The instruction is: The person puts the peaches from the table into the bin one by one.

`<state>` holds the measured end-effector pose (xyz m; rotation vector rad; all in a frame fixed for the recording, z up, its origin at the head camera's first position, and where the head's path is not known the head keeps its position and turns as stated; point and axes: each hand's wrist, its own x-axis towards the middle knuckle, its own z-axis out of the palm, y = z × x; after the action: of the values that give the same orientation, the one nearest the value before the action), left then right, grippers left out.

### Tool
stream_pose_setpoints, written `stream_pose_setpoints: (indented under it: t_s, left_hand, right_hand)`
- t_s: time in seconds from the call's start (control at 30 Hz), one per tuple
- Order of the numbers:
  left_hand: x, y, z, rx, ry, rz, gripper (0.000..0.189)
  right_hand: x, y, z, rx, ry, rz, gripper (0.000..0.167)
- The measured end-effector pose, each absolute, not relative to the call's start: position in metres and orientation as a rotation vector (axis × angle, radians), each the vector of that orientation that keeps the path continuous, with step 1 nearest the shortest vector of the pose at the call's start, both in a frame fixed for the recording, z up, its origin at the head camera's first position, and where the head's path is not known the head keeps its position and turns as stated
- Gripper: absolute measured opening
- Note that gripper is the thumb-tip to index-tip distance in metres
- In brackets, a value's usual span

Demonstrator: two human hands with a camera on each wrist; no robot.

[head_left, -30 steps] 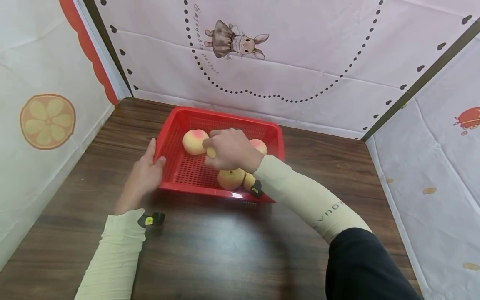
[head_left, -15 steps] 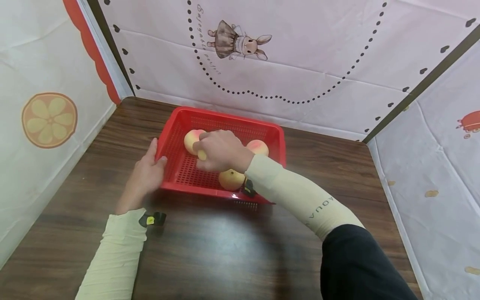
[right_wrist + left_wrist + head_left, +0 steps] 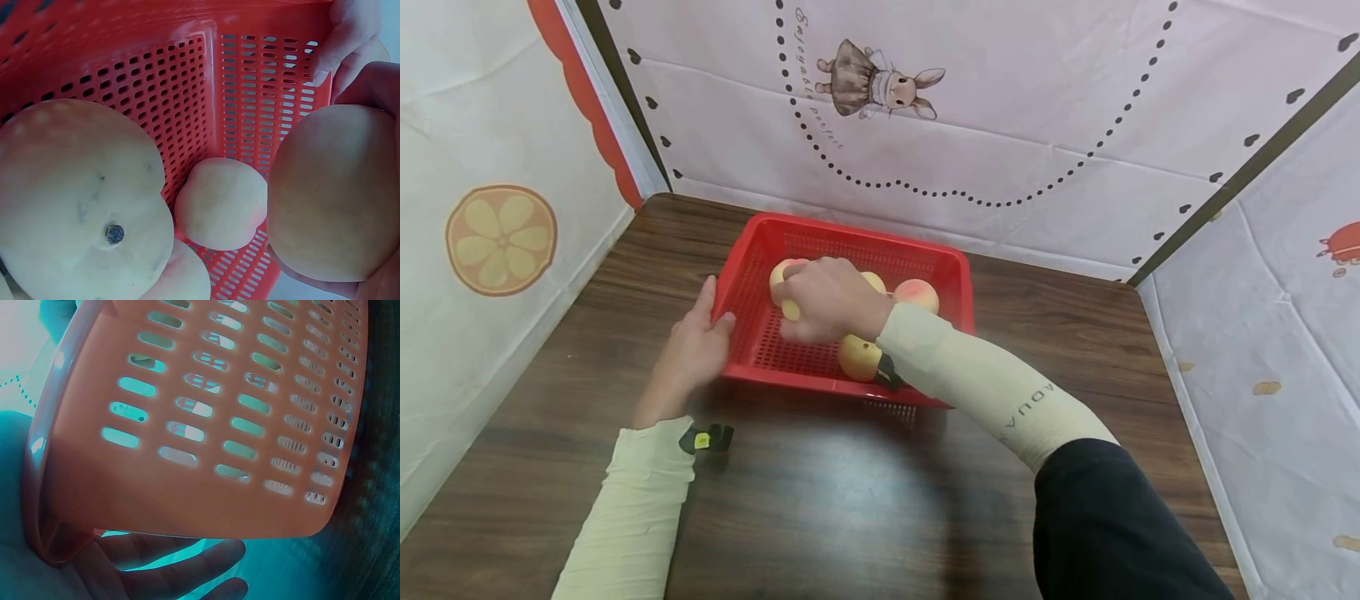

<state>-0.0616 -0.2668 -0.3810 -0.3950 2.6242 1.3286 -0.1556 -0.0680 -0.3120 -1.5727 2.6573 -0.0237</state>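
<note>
A red plastic basket [image 3: 820, 227] with slotted walls holds several fruits. My left hand [image 3: 694, 343] grips its left rim, thumb over the inside and fingers along the outer wall [image 3: 206, 500]. Over the left half of the basket, my right hand [image 3: 827, 300] holds a pale yellow, rounded fruit [image 3: 334, 194], its kind unclear. Just beyond that hand sits a peach [image 3: 778, 277] with a pink blush, partly covered. Another peach [image 3: 916, 294] lies at the right, beside a yellow fruit [image 3: 873, 282] half hidden by my wrist. A brown-yellow fruit with a dark stem spot [image 3: 857, 358] lies near the front wall.
The basket stands on a dark wooden table [image 3: 820, 500], close to its back edge. Printed white cloth walls [image 3: 1000, 125] enclose the table at the back, left and right. Bare tabletop lies in front of the basket and to its right.
My right hand has moved left with the pale yellow fruit, toward the left peach. The right peach and the yellow fruit beside it have come into view. My left hand keeps its grip.
</note>
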Motion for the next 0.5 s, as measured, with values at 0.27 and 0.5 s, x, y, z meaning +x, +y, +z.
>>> stream_pose_setpoints:
  t_s: [0.27,0.5]
  left_hand:
    - [-0.0609,-0.2667,-0.3815,-0.399,2.621,1.332,0.074]
    - [-0.0617,-0.2679,-0.3826,-0.398,2.633,1.325,0.074]
  right_hand:
    - [-0.1595,-0.0748,-0.3159,-1.601,2.612,-0.024,0.020]
    - [-0.1648,-0.0782,-0.3213,-1.595,2.539,-0.062,0.023]
